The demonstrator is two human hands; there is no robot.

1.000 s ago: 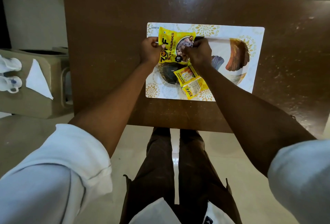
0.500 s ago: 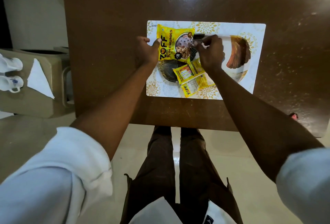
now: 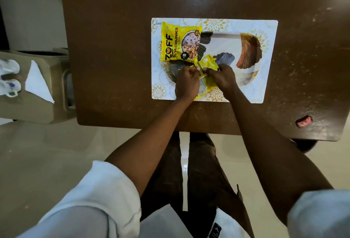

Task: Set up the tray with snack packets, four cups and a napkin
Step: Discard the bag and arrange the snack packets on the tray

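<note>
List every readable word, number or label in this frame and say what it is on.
"ZOFF": large yellow packet.
"CHUNKS": same packet; the word before it is partly lost in glare.
"10": black badge on that packet.
"UBER": cut-off word at the far left corner of the tray.
Too blurred to read: small yellow packets, red wrapper.

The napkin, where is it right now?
In the head view, the napkin lies at far left on a beige side stand, just right of the white cups.

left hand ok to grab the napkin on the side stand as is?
Probably, but not right away. The left hand is pinching a small yellow packet with the right hand over the tray. Nothing stands between it and the napkin; it may need a lean.
</note>
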